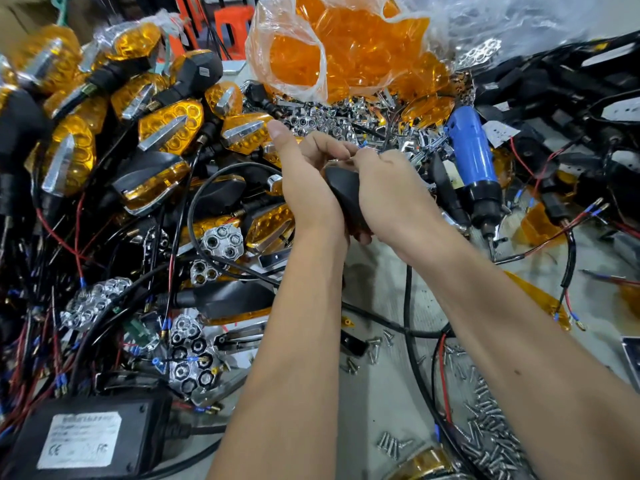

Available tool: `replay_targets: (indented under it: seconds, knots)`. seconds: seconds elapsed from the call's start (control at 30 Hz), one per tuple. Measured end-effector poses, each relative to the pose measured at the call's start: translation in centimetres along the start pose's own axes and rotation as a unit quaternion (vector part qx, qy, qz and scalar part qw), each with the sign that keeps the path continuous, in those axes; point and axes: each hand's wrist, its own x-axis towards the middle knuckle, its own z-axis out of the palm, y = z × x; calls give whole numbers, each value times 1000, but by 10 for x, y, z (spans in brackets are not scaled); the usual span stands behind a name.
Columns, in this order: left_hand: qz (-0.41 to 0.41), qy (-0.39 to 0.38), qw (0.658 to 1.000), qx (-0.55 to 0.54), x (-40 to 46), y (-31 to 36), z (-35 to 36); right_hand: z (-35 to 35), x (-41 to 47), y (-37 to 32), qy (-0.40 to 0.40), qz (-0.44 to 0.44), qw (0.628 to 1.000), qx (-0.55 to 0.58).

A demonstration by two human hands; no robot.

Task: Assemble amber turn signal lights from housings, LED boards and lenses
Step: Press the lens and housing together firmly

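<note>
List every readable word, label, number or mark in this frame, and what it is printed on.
"CE": white label on the black power adapter, lower left.
"FC": same label, lower right; the mark looks like FCC but is blurred.
Remaining lines on that label: too blurred to read.
Small sticker on a black housing: unreadable.

A blue electric screwdriver (474, 168) is lying on the grey worktop (381, 393) at the right. Loose screws (485, 420) are lying scattered near the front, and a black power adapter (83, 438) is sitting at the lower left.
</note>
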Motion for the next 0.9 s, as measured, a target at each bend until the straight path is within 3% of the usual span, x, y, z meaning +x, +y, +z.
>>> replay_targets:
  seconds: [0.23, 0.37, 0.47, 0.53, 0.6, 0.67, 0.73, 0.83, 0.9]
  knots:
    - [-36, -93, 993, 70, -13, -3, 13, -8, 8, -1, 86, 31, 995, 42]
    - [-76, -77, 992, 57, -12, -1, 10, -9, 11, -1, 109, 37, 992, 60]
    - [-85, -23, 995, 49, -9, 0, 5, -11, 4, -6, 110, -53, 990, -76]
    - [-80, 25, 996, -11, -5, 4, 0, -22, 0, -11, 97, -147, 942, -284]
    - [-68, 60, 993, -81, 1, 10, -7, -40, -5, -25, -8, -184, 903, -387]
    - [-84, 74, 989, -98, 3, 15, -11, -53, -12, -38, -234, -137, 891, -365]
    - [-92, 71, 990, -77, 3, 17, -12, -48, -25, -41, -428, -78, 820, -372]
    - [-81, 56, 994, -54, -2, 16, -12, -29, -39, -32, -499, -55, 757, -418]
    - [-76, 48, 995, -52, -2, 17, -13, -25, -41, -28, -500, -29, 761, -413]
